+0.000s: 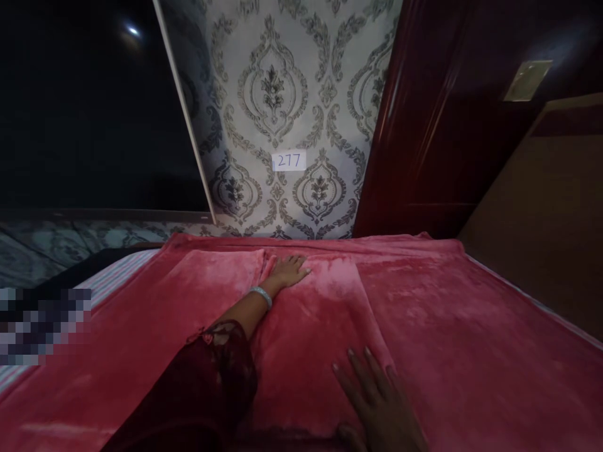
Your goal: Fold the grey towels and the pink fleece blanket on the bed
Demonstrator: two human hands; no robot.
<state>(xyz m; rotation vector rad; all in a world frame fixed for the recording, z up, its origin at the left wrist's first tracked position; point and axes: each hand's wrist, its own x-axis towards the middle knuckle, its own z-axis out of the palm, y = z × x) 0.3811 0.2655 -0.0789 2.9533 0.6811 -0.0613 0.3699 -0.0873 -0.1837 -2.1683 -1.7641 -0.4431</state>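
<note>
Pink blanket [424,326], plush, spread flat, creased

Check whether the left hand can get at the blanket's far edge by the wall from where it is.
Probably yes: the left hand already lies flat on the pink blanket near that edge, with only smooth fabric ahead and nothing in between.

Right hand [377,402]: cut off at the wrist by the lower edge.
Pink blanket [447,326]: cropped at the bottom — the bed beneath is mostly covered.
Left edge: a patch [42,326] is blurred out — nothing can be told there.
</note>
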